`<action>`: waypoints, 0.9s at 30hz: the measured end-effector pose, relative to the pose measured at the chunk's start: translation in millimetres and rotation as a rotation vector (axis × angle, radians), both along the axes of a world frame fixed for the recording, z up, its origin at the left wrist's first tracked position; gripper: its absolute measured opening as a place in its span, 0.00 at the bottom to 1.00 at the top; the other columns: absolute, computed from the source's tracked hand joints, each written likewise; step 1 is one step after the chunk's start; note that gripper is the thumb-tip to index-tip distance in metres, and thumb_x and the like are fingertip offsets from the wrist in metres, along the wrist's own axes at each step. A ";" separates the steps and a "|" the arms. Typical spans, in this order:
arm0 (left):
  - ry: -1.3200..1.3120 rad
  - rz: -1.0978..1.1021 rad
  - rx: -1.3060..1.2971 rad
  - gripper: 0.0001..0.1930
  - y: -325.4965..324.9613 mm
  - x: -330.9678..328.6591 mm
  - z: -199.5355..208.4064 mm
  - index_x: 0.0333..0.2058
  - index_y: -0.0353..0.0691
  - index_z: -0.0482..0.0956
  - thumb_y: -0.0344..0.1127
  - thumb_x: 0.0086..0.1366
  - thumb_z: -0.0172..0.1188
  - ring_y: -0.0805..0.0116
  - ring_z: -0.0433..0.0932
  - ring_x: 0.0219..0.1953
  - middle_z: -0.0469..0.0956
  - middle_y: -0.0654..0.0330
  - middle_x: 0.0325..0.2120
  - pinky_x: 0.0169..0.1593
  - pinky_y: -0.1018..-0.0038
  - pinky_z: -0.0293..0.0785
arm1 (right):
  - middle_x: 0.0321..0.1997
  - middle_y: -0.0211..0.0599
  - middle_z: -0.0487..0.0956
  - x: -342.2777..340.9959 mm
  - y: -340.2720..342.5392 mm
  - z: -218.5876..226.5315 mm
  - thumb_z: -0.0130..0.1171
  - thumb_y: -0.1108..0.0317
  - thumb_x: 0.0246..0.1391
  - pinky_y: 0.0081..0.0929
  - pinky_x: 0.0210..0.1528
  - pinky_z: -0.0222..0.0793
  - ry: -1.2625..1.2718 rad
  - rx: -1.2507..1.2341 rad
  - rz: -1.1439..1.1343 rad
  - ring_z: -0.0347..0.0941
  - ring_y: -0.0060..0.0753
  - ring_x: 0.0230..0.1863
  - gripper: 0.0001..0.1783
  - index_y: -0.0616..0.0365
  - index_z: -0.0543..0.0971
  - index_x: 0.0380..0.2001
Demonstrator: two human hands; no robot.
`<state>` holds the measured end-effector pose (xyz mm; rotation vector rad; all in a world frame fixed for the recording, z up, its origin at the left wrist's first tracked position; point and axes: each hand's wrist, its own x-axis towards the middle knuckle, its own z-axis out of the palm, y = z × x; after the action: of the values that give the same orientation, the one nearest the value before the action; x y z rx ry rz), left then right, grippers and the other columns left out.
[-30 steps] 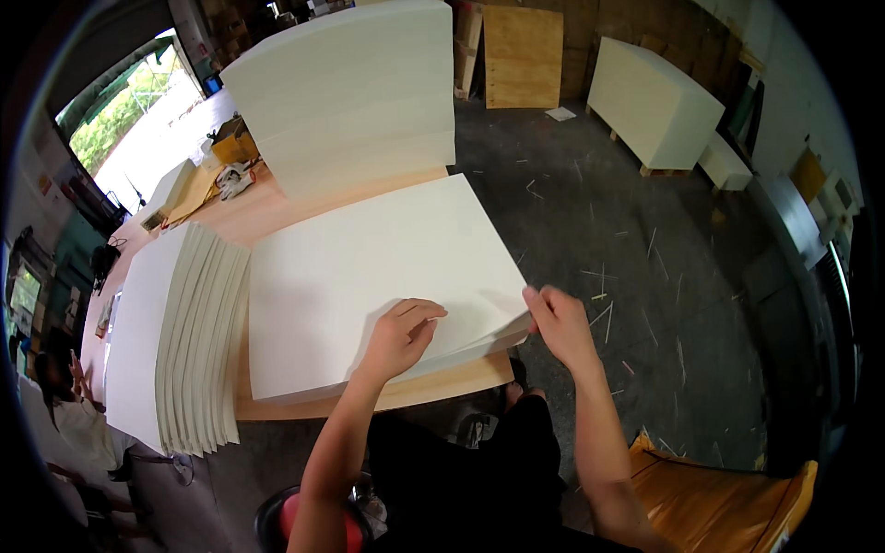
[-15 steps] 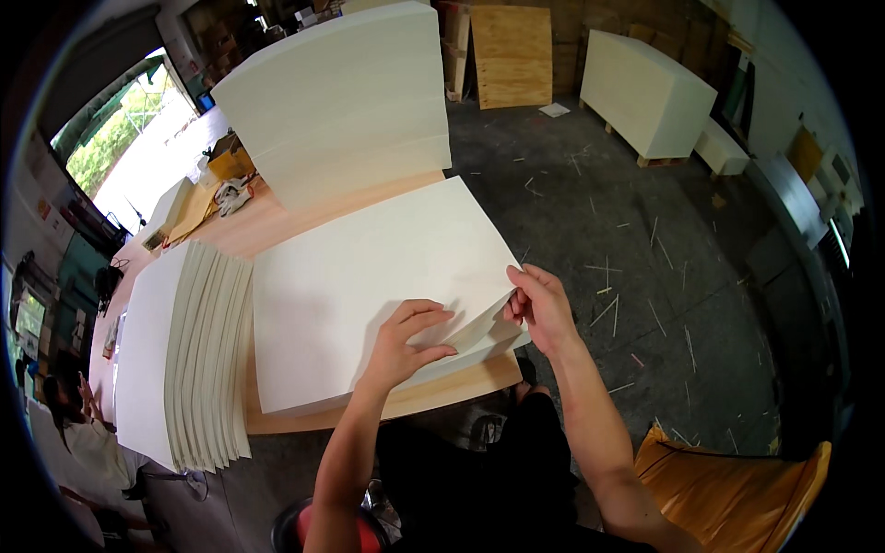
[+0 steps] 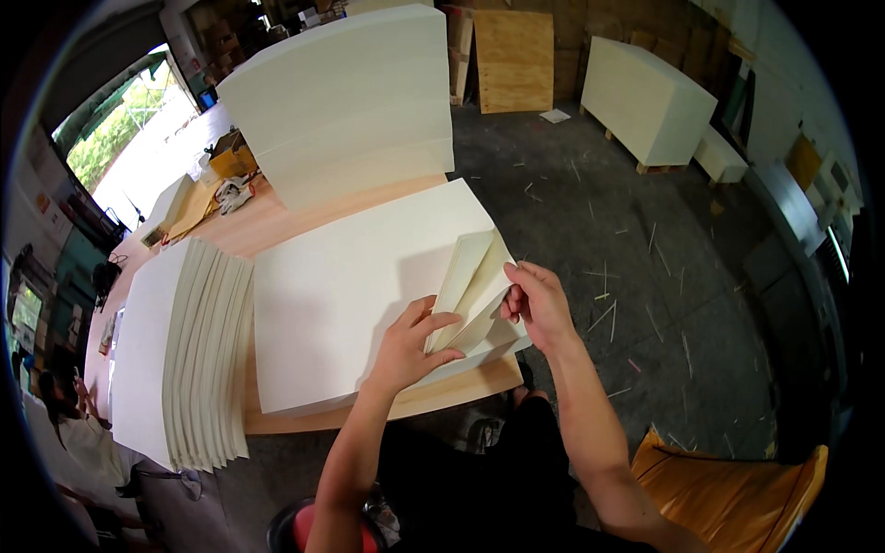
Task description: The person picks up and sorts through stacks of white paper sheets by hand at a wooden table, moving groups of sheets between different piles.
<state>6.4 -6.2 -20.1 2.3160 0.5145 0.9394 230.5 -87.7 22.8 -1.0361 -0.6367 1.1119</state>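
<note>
A broad stack of large white paper sheets lies on the wooden table in front of me. At its near right corner several sheets are lifted and bent back into a flap. My left hand rests on the stack, its fingers and thumb curled round the lower end of that flap. With fingertips pinched, my right hand grips the sheet edges at the right corner. Part of the right fingers is hidden behind the paper.
A fanned pile of sheets lies left of the stack, and a tall white stack stands behind. Gloves lie at the back left. Another person is at the far left. Paper strips litter the floor.
The corner sheets have been bent up and over toward the left, forming a flap. My left hand has closed round it, while my right hand stays at the corner.
</note>
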 end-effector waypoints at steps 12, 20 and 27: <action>-0.080 0.077 -0.084 0.22 -2.6 4.5 2.9 0.51 0.49 0.82 0.30 0.56 0.72 0.58 0.82 0.45 0.71 0.53 0.62 0.46 0.69 0.79 | 0.14 0.26 0.68 -8.7 1.2 -7.6 0.57 0.60 0.66 0.22 0.19 0.57 -0.644 -0.113 -0.179 0.69 0.22 0.17 0.23 0.52 0.68 0.16; -0.009 0.001 0.044 0.22 -1.4 2.1 4.9 0.51 0.53 0.83 0.30 0.56 0.72 0.57 0.82 0.47 0.72 0.53 0.59 0.48 0.68 0.81 | 0.17 0.27 0.70 -2.9 0.2 -0.8 0.57 0.62 0.66 0.22 0.19 0.57 0.011 0.012 -0.009 0.69 0.23 0.17 0.20 0.52 0.69 0.18; -0.131 0.076 -0.054 0.23 -2.9 5.4 1.6 0.52 0.49 0.82 0.29 0.56 0.72 0.54 0.82 0.48 0.72 0.51 0.60 0.48 0.66 0.81 | 0.14 0.26 0.69 -5.0 -0.6 -11.6 0.58 0.61 0.65 0.20 0.19 0.58 -0.498 -0.038 -0.146 0.68 0.21 0.16 0.21 0.52 0.69 0.17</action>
<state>11.8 -9.1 -18.4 2.1833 0.5684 1.0917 225.5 -88.4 11.3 -1.3857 -0.9191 0.7397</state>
